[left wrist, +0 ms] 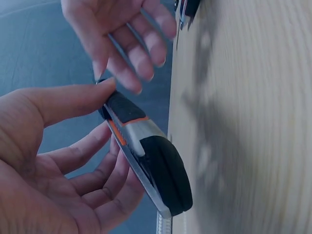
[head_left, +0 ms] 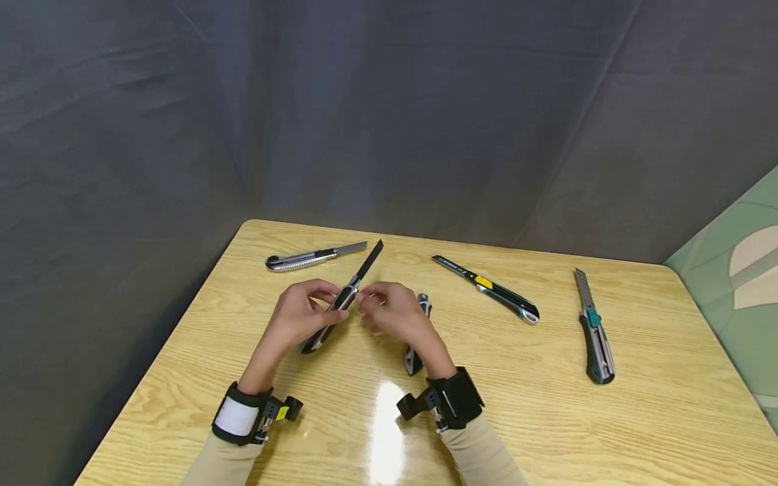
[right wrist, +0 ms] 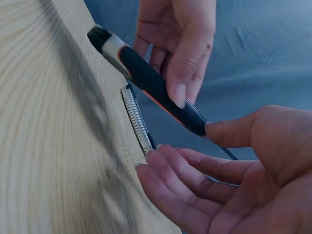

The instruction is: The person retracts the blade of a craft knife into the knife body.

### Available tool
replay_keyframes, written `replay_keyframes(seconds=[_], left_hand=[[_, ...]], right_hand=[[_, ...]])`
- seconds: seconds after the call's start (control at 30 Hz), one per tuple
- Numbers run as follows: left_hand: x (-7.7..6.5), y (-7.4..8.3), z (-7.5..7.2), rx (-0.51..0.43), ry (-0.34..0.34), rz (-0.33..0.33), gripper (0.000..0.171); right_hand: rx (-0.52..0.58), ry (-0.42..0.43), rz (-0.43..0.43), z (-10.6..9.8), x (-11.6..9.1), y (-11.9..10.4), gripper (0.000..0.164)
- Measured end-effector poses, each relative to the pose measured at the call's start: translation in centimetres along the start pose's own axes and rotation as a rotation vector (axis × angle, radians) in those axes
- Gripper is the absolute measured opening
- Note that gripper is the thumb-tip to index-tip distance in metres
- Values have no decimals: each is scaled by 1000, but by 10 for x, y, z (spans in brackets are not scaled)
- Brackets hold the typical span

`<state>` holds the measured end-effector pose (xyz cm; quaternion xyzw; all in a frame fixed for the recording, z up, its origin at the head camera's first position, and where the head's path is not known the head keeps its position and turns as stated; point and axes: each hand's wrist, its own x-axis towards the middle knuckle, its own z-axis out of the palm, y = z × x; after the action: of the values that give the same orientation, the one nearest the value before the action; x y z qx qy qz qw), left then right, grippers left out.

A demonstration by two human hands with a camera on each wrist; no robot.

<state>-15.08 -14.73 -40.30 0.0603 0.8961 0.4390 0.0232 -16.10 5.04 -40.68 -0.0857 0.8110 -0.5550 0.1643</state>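
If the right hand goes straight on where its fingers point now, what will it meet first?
In the head view, the right hand would probably meet the cutter held by the left hand; depth is unclear.

Counter (head_left: 547, 418): light wood grain, rounded far corners; glare patch (head_left: 387, 432) near the front middle. Silver knife (head_left: 310, 258) lies at far left, blade out, tip to the right. Fourth knife (head_left: 415, 362) near the middle, partly covered from above. Yellow-marked knife (head_left: 484, 282) lies diagonally right of centre, butt nearer the front. Teal-slider knife (head_left: 600, 347) at right, blade out, tip toward the back. Dark grey curtain (head_left: 425, 121) behind; green patterned panel (head_left: 738, 256) at right edge.
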Motion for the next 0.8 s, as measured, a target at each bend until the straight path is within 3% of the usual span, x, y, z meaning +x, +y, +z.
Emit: replay_keyframes(seconds=[0.33, 0.6, 0.8], left_hand=[[4, 16, 11, 1, 46, 25, 39], [5, 23, 19, -62, 116, 35, 44], [7, 22, 19, -173, 66, 41, 43]], right_hand=[[91, 84, -70, 7, 2, -5, 24], [317, 109, -104, 3, 0, -11, 22], [321, 140, -92, -2, 1, -10, 22]])
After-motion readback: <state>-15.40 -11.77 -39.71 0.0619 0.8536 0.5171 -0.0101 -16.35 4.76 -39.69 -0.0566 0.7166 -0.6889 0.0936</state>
